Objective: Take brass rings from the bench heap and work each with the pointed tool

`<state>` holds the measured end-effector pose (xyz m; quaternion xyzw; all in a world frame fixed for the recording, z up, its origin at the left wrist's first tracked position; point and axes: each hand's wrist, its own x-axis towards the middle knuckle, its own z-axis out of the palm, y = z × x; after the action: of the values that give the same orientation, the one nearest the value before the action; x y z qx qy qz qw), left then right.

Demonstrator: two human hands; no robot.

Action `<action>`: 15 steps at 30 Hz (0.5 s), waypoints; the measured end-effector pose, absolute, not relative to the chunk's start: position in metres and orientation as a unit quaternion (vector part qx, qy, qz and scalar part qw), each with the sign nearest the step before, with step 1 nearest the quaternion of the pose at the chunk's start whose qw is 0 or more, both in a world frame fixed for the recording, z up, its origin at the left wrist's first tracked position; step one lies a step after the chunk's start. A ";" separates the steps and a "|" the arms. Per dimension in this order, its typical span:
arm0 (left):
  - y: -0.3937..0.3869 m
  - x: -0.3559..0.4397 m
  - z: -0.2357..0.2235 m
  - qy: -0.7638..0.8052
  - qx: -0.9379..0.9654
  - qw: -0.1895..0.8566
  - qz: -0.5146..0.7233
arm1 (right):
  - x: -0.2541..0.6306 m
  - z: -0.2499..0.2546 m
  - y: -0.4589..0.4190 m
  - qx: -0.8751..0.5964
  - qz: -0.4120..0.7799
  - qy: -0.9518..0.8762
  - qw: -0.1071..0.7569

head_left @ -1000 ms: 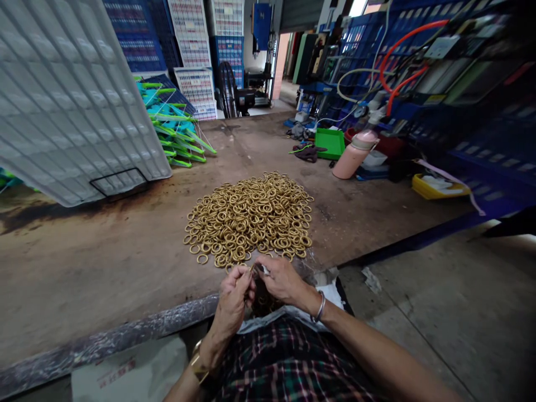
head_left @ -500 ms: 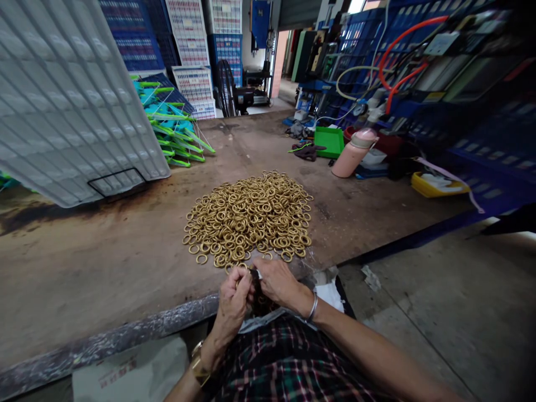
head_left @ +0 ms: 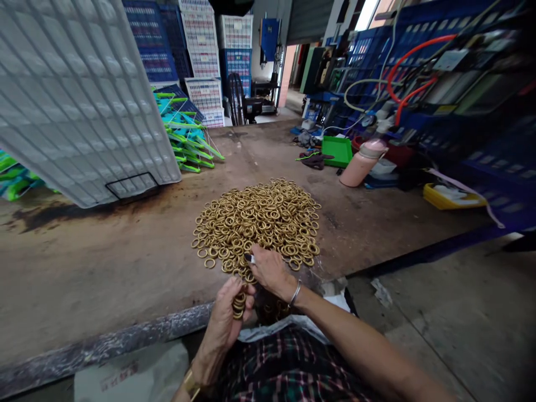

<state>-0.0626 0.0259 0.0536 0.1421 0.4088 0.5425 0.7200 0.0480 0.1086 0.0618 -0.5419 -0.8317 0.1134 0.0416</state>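
A large heap of brass rings (head_left: 259, 223) lies on the worn brown table (head_left: 104, 262) in front of me. My left hand (head_left: 228, 315) is closed around a small stack of brass rings (head_left: 239, 304) at the table's near edge. My right hand (head_left: 268, 269) rests on the near rim of the heap, fingers pinched on a small dark and white thing that I cannot make out (head_left: 248, 258). Below my hands a clear plastic bag (head_left: 288, 324) hangs open over my plaid lap, with some rings inside it.
A big white plastic grid panel (head_left: 79, 95) leans over the table's left side, beside green and blue plastic frames (head_left: 188, 139). A pink flask (head_left: 362, 162), a green tray (head_left: 337, 149) and a yellow tray (head_left: 450, 196) sit at the far right. Stacked crates stand behind.
My hands have parted. The right hand has reached forward onto the heap's edge, while the left has dropped back toward me with its stack of rings. The camera has tilted slightly.
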 end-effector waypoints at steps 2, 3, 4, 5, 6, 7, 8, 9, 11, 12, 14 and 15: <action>0.026 -0.066 0.053 0.391 0.121 0.734 0.542 | 0.045 0.059 0.111 -0.554 0.115 -0.824 0.037; 0.026 -0.067 0.053 0.383 0.112 0.740 0.541 | 0.045 0.058 0.112 -0.556 0.121 -0.821 0.041; 0.026 -0.068 0.052 0.376 0.106 0.744 0.543 | 0.046 0.056 0.113 -0.558 0.130 -0.818 0.051; 0.027 -0.069 0.052 0.371 0.101 0.745 0.546 | 0.047 0.055 0.115 -0.560 0.144 -0.813 0.071; 0.028 -0.069 0.051 0.368 0.098 0.743 0.550 | 0.048 0.053 0.116 -0.560 0.166 -0.805 0.100; 0.028 -0.069 0.050 0.370 0.095 0.739 0.555 | 0.049 0.052 0.116 -0.561 0.197 -0.793 0.137; 0.029 -0.069 0.050 0.375 0.093 0.733 0.560 | 0.050 0.051 0.116 -0.558 0.235 -0.775 0.181; 0.031 -0.069 0.049 0.382 0.093 0.725 0.565 | 0.051 0.051 0.115 -0.553 0.280 -0.751 0.226; 0.033 -0.066 0.048 0.400 0.099 0.708 0.573 | 0.053 0.053 0.111 -0.540 0.371 -0.694 0.299; 0.034 -0.064 0.048 0.408 0.107 0.698 0.578 | 0.054 0.054 0.108 -0.534 0.410 -0.665 0.323; 0.036 -0.059 0.048 0.425 0.130 0.675 0.589 | 0.055 0.056 0.100 -0.526 0.469 -0.617 0.350; 0.036 -0.056 0.048 0.436 0.143 0.662 0.593 | 0.054 0.057 0.097 -0.523 0.489 -0.600 0.357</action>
<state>-0.0558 0.0364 0.0482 0.1431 0.4359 0.5930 0.6617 0.0544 0.0967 0.0570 -0.5229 -0.5997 0.4893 0.3572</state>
